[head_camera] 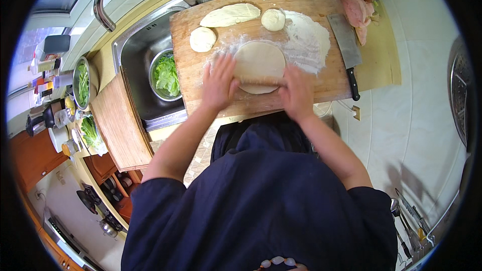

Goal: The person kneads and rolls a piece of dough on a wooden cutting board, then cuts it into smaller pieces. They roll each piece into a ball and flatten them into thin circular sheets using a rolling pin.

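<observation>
A flattened round of dough point(260, 60) lies on the floured wooden board point(316, 90). A blurred wooden rolling pin point(260, 79) crosses its lower part. My left hand point(221, 81) rests on the pin's left end with fingers spread, and my right hand point(297, 92) is at its right end, blurred. Behind the round lie a long piece of dough point(230, 14) and a dough ball point(273, 20). Another dough ball point(202, 39) sits at the board's left. White flour point(308, 41) is heaped to the right of the round.
A cleaver point(345, 41) lies along the board's right edge, beside raw meat point(352, 3). Left of the board, the steel sink point(139, 52) holds a bowl of lettuce point(167, 75). A chrome faucet point(103, 11) arches above the sink. Another wooden board point(116, 120) lies at the sink's left.
</observation>
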`<move>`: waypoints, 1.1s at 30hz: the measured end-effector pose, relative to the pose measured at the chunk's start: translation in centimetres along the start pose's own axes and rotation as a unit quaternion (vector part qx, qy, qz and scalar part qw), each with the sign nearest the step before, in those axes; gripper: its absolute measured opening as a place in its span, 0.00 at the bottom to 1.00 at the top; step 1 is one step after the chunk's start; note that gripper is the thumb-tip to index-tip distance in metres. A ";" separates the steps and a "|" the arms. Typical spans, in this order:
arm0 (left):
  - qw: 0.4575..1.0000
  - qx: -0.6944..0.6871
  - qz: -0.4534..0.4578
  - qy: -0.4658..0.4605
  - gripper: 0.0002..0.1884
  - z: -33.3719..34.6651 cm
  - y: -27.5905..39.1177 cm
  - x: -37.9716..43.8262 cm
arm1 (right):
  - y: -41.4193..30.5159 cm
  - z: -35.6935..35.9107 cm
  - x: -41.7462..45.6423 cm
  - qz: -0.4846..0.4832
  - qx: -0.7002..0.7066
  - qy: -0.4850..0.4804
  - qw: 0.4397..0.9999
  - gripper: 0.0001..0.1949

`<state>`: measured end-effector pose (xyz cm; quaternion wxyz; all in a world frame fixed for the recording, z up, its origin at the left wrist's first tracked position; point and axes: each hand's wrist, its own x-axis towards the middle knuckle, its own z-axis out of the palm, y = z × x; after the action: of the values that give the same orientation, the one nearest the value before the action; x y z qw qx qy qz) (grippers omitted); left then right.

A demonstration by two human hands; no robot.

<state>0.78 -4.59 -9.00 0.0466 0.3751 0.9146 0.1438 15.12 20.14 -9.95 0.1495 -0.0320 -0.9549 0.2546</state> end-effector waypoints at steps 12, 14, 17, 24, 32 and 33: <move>1.000 -0.006 -0.002 -0.030 0.41 1.9 2.5 -6.7 | -3.5 -0.2 -4.8 0.040 -0.080 -0.026 0.996 0.36; 0.998 -0.013 0.008 -0.062 0.41 1.3 2.3 -8.4 | -4.7 -0.5 -5.7 0.051 -0.105 -0.042 0.992 0.33; 0.992 -0.043 0.058 -0.099 0.40 0.0 1.7 -9.3 | -4.1 -0.1 -4.5 0.046 -0.061 -0.014 0.997 0.25; 0.993 -0.062 0.075 -0.066 0.37 -1.1 -2.7 -1.2 | -0.8 -3.6 -7.0 0.097 -0.024 0.042 0.994 0.20; 0.997 -0.044 -0.045 -0.039 0.42 4.3 9.0 2.2 | 1.7 -4.6 -2.7 0.226 0.016 0.071 0.971 0.18; 0.991 -0.099 -0.093 -0.003 0.42 5.4 10.5 2.0 | 2.0 -4.0 -1.3 0.215 0.017 0.056 0.975 0.19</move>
<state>7.40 5.16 -11.01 0.0997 0.2825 0.9266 0.2273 17.59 23.58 -7.97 0.1456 -0.2480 -0.9114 0.2945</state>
